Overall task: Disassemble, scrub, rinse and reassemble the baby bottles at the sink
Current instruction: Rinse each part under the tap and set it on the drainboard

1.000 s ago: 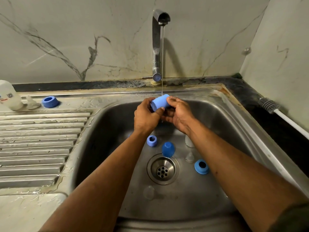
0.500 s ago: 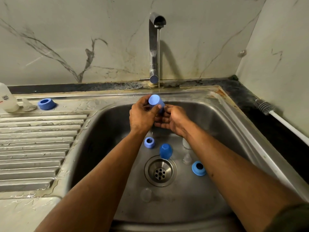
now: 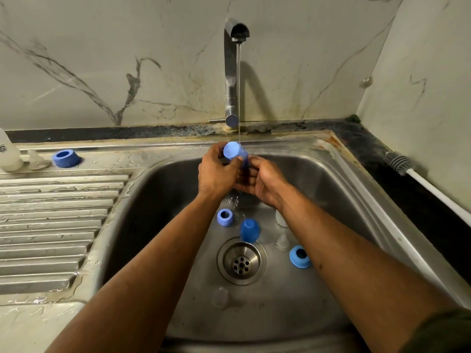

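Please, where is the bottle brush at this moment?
In the head view the bottle brush lies on the dark counter at the far right, outside the sink, its bristle head toward the back corner and its white handle running along the right wall.

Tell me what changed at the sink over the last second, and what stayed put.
The blue cap was turned in the left hand from lying sideways to closed end facing the camera, under the tap's stream. The right hand dropped from gripping it to cupping below. The parts in the basin and on the drainboard have not moved.

Blue cap [image 3: 234,151], blue rings [image 3: 224,217], grey-veined marble wall [image 3: 102,72], seemingly clear teat [image 3: 282,242]
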